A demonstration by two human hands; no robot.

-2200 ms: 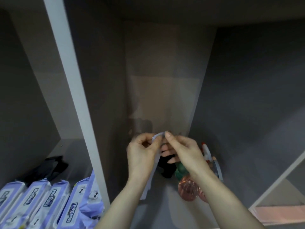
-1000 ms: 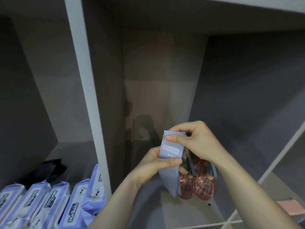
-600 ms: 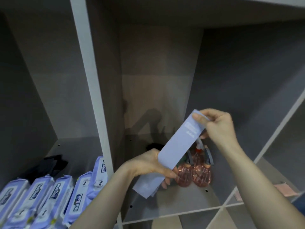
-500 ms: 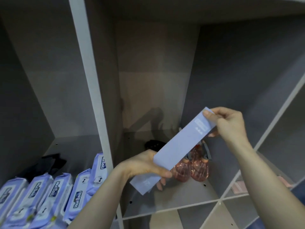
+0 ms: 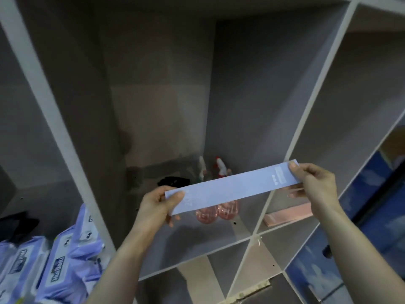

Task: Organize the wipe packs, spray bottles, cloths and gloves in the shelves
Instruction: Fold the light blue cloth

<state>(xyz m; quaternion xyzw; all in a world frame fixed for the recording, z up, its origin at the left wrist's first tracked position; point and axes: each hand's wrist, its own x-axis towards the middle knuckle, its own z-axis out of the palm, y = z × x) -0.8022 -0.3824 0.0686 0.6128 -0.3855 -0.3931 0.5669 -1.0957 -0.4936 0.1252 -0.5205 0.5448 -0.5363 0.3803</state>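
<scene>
Item: long pale-blue strip [image 5: 232,187], flat, printed with small white markings near its right end; the print is too small to read. It is stretched out in front of the middle compartment of the grey shelf unit [image 5: 54,119], tilted so that the right end sits higher, toward 2 o'clock, and the left end lower, toward 8 o'clock.

Left hand [image 5: 156,206]: pinches the strip's lower-left end, thumb on the front face, remaining fingers curled behind and mostly hidden.

Right hand [image 5: 315,183]: pinches the upper-right end, thumb on top at the corner, fingers tucked beneath the strip.

Behind the strip, in the middle compartment: two spray bottles [image 5: 215,210] with pink translucent bodies, standing side by side and touching or nearly so. Their middles are covered by the strip; only the trigger heads above and rounded bases below show. At 10 o'clock from the bottles, a dark bundle [image 5: 173,181] lies on the shelf floor; what it is cannot be told.

Left compartment, 8 o'clock of the left hand: a row of purple-and-white wipe packs [image 5: 59,266], cut off by the bottom-left edge. Behind them a black item [image 5: 15,224] in shadow, shape unclear.

Right compartment, at 4 o'clock from the bottles: a flat pink pack [image 5: 287,215], partly hidden by the right wrist and the upright divider.
</scene>
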